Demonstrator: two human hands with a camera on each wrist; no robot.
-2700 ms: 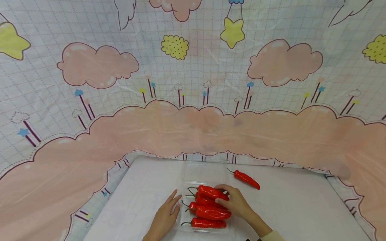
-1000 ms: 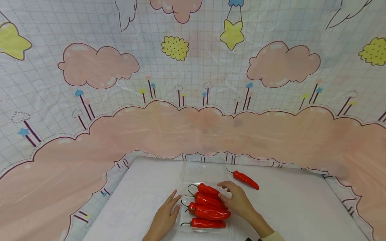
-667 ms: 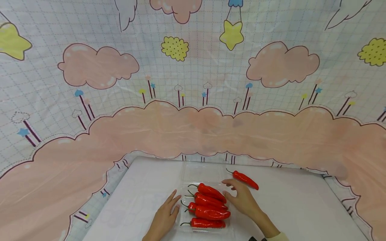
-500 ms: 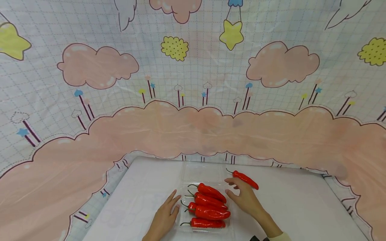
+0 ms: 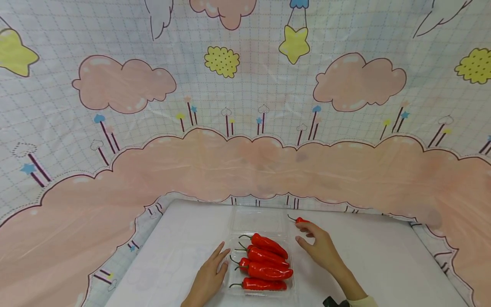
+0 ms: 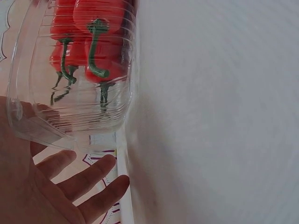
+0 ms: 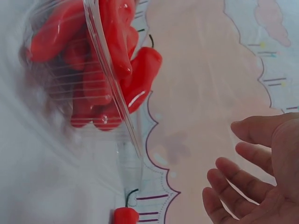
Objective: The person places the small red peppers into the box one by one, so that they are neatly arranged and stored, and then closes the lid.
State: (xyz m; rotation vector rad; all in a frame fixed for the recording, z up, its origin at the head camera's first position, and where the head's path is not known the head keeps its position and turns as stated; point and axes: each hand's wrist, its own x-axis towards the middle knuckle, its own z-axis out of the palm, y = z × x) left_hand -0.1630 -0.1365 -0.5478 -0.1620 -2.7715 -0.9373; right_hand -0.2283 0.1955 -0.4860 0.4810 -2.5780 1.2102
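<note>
Several red chili peppers point(image 5: 264, 256) with green stems lie in a clear plastic clamshell box point(image 5: 293, 288). My left hand point(image 5: 207, 277) rests at the box's left side, fingers spread; in the left wrist view, part of this hand point(image 6: 70, 191) shows through the clear wall. Right of the box, my right hand point(image 5: 322, 249) is over a lone red chili pepper point(image 5: 300, 220) and hides most of it. In the right wrist view the right hand point(image 7: 247, 177) holds nothing, its fingers loosely bent, apart from that lone pepper point(image 7: 125, 216).
The box's clear lid point(image 5: 258, 221) lies folded back behind it on the white tabletop point(image 5: 383, 264). A patterned cloth point(image 5: 245, 166) with clouds and stars stands up behind the table and along its sides.
My right hand has let go of the rearmost pepper in the box, which now lies angled there. It has moved right and back to the lone pepper. The left hand stays put.
</note>
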